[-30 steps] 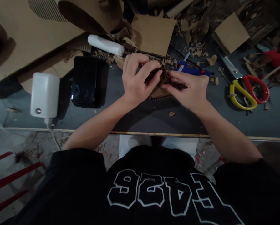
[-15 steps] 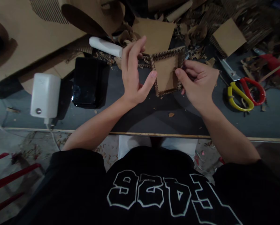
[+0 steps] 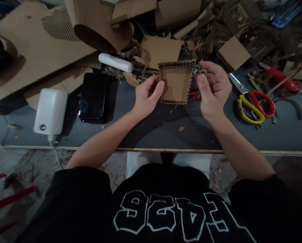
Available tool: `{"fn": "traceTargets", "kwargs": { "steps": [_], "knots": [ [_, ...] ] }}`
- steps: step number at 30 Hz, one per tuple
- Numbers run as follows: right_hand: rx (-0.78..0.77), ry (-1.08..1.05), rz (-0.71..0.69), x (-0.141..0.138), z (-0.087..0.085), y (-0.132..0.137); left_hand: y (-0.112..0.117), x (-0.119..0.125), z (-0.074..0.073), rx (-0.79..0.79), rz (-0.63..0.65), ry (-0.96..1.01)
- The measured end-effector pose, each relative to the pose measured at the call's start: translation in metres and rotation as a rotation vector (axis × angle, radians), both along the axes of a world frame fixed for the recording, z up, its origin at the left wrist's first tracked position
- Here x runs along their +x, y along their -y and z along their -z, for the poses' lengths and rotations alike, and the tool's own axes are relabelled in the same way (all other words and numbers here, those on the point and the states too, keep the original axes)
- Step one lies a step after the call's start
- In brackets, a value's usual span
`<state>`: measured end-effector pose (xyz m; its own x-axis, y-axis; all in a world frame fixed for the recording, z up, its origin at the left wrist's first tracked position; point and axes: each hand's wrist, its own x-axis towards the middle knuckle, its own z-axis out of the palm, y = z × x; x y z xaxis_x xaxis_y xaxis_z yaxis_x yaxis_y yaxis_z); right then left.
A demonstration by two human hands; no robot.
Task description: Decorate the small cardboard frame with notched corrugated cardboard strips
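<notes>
A small square cardboard tray (image 3: 177, 82), its walls made of corrugated strips, is held up above the dark tabletop. My left hand (image 3: 148, 94) grips its left wall, thumb on the near face and fingers curled behind. Just off the tray's right wall is my right hand (image 3: 214, 89), thumb and fingers apart, with nothing visible between them. Behind the tray lies a flat cardboard piece (image 3: 161, 49). Scissors (image 3: 253, 104) with one yellow and one red handle rest to the right of my right hand.
To the left stand a white charger-like block (image 3: 51, 111) with a cable and a shiny black box-shaped thing (image 3: 93, 98). A white roll (image 3: 115, 62), a cardboard block (image 3: 234, 53), a red-handled tool (image 3: 283, 77) and many cardboard scraps lie toward the back. The table's front edge (image 3: 171, 150) runs near my body.
My right hand has let go of the tray and moved slightly away to the right. My left hand has gone from spread fingers to a grip on the left wall.
</notes>
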<state>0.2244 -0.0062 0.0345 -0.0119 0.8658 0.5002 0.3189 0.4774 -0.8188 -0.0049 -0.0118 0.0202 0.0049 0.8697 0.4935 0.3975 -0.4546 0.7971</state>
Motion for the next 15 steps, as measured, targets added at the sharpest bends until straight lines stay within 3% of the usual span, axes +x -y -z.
{"fn": "traceTargets", "kwargs": {
  "steps": [4,8,12,15],
  "knots": [
    [0.023,-0.032,-0.05,-0.001,-0.002,-0.002,0.0,-0.001,0.0,0.02,-0.002,-0.03],
    [0.048,-0.075,-0.108,-0.001,0.008,-0.008,-0.002,-0.003,0.005,0.032,-0.007,-0.065],
    [-0.016,-0.042,-0.141,0.003,0.02,-0.013,-0.007,-0.008,0.01,0.048,-0.065,-0.05],
    [-0.044,-0.029,-0.156,0.004,0.019,-0.011,-0.01,-0.012,0.015,0.063,-0.112,-0.052]
  ]
}}
